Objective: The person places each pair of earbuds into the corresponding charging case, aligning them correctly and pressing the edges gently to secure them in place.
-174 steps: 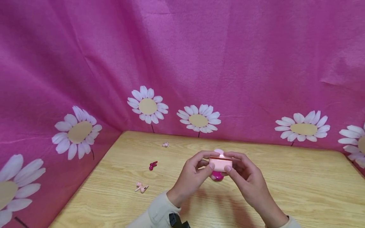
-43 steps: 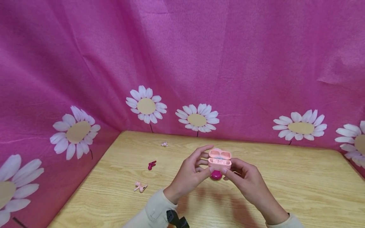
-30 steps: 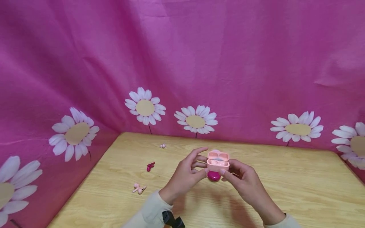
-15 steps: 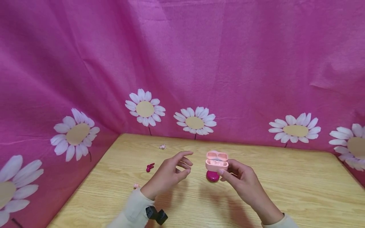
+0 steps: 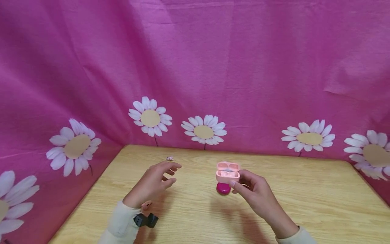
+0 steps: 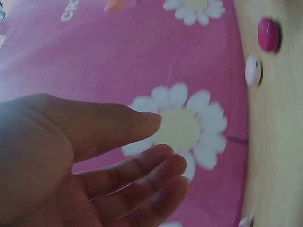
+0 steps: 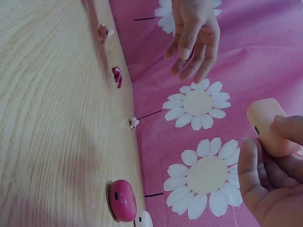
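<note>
My right hand (image 5: 243,183) holds a light pink earbud case (image 5: 228,172) above the table, lid open and its wells showing. In the right wrist view the fingers (image 7: 258,163) curl round that case (image 7: 272,125). My left hand (image 5: 167,173) hovers open, holding nothing, over the table's left part. The left wrist view shows its fingers (image 6: 158,137) loosely extended. A magenta earbud (image 7: 117,76) lies below it, hidden in the head view. A pink earbud pair (image 5: 147,204) peeks out by my left wrist.
A closed magenta case (image 5: 223,188) lies on the wooden table (image 5: 304,203) under the held case, with a pale case (image 7: 143,220) beside it. A small pale earbud (image 5: 169,158) sits near the back. Pink daisy cloth (image 5: 195,67) walls the back and left.
The case lid went from closed to open. My left hand let go of the case and moved left and down toward the earbuds; my right hand now holds the case alone.
</note>
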A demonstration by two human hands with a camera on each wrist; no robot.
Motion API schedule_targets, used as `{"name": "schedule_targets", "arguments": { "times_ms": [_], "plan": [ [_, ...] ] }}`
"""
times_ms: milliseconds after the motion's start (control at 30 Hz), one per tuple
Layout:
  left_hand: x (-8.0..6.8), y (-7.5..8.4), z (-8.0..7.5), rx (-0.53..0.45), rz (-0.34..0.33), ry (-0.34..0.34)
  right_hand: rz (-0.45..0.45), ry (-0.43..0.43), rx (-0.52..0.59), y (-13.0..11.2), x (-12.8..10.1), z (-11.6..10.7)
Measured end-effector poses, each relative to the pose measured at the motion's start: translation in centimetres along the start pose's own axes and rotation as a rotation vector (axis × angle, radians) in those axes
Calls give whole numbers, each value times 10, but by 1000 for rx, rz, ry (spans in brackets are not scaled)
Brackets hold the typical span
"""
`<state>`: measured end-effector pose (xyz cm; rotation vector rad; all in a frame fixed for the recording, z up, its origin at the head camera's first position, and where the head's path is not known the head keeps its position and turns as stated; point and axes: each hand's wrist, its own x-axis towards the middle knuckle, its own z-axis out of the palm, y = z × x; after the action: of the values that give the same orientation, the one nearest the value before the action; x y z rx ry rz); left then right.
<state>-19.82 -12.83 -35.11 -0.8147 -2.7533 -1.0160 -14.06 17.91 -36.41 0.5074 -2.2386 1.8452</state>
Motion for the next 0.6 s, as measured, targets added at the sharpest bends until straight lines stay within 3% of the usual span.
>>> {"name": "schedule_targets", "arguments": {
  "times_ms": [167, 400, 600],
  "plan": [
    [-5, -14, -19, 45, -8, 33, 0, 1, -13, 0, 1, 0],
    [-14, -33, -46, 111, -22, -43, 26, 15, -45, -2, 1, 1],
    [-19, -43, -55, 184, -91, -73, 36, 9, -35, -1, 1, 3]
  ]
}}
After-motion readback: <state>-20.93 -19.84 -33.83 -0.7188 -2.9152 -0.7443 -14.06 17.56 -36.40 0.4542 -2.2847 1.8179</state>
